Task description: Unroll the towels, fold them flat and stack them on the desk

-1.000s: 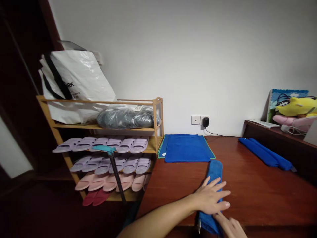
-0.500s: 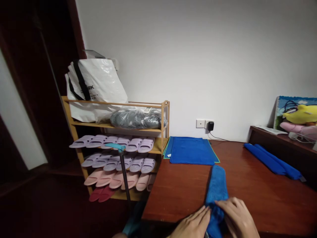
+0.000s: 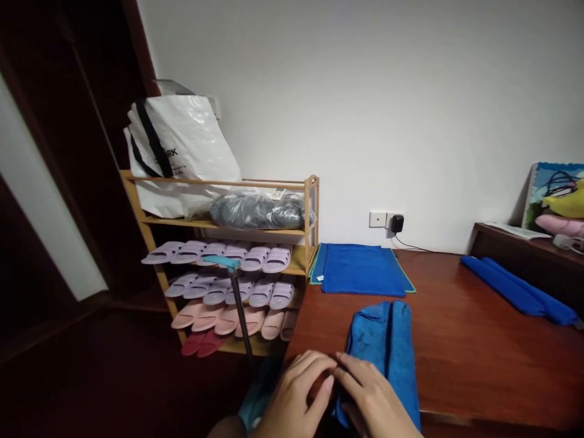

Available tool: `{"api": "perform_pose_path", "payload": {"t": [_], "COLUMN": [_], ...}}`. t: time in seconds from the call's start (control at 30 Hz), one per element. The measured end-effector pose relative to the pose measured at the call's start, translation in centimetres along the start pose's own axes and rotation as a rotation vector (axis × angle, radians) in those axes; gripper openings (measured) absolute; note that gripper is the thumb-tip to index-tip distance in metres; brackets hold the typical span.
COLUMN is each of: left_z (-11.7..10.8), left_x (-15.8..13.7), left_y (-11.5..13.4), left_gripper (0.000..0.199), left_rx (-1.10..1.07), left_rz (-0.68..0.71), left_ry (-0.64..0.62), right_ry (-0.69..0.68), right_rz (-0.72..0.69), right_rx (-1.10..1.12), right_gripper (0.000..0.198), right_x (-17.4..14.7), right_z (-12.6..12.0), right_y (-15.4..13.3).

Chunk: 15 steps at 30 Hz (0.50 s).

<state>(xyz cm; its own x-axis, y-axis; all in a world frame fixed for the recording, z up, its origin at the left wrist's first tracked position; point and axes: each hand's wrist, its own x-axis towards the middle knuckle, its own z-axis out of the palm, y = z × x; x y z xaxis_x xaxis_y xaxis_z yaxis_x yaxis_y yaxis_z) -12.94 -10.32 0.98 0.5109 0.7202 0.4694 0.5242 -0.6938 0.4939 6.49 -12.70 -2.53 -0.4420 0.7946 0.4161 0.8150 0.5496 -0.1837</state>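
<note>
A worn blue cloth (image 3: 401, 365), folded lengthwise with a crease down its middle, lies on the near part of the table. My right hand (image 3: 371, 392) bends over its left edge, fingers closed on the fabric; the thumb is hidden. Just left of that edge is my left hand (image 3: 296, 392), its fingers curved and its thumb apart from them. The fingertips of both hands nearly meet. No cloth shows between the left thumb and fingers. Beyond lie flat blue cloths (image 3: 365, 267), stacked, one with a green border.
Folded blue cloths (image 3: 515, 286) lie at the table's right, beside a dark raised shelf (image 3: 502, 246). A black plug (image 3: 397, 223) trails a cord along the wall. At left stand a shoe rack (image 3: 311, 213) with slippers and a white bag (image 3: 191, 140), and a blue-topped pole (image 3: 239, 304).
The cloth before me was a narrow strip and is now spread wider to the left. Both my hands have moved left with its edge. The view has turned slightly.
</note>
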Motion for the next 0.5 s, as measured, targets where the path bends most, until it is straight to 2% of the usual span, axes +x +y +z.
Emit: {"api": "perform_pose_path", "payload": {"t": [0.1,0.23,0.33,0.43,0.5], "left_z": [2.6,5.3,5.6,5.2,4.9], "left_x": [2.3,3.0,2.6,2.3,2.2], "left_y": [-1.1,-2.7,-3.1,-3.1,-3.0], "left_gripper": [0.035,0.042,0.042,0.041,0.041], "left_rx": [0.092,0.237,0.282,0.301,0.304], "left_rz": [0.077,0.119,0.145,0.161,0.156], "left_ry": [-0.116,-0.215,-0.219,-0.217,-0.221], "right_ry": [-0.046,-0.084,-0.104,-0.167,-0.190], "right_rz": [0.097,0.131,0.259,0.398,0.430], "right_rx": [-0.039,0.095,0.194,0.043,-0.072], "right_gripper": [0.040,0.030,0.032,0.051,0.055], "right_x": [-0.6,-1.0,0.3,2.4,3.5], "right_z": [0.2,0.1,-0.6,-0.7,-0.2], "right_y": [0.6,1.2,1.9,3.0,3.6]}}
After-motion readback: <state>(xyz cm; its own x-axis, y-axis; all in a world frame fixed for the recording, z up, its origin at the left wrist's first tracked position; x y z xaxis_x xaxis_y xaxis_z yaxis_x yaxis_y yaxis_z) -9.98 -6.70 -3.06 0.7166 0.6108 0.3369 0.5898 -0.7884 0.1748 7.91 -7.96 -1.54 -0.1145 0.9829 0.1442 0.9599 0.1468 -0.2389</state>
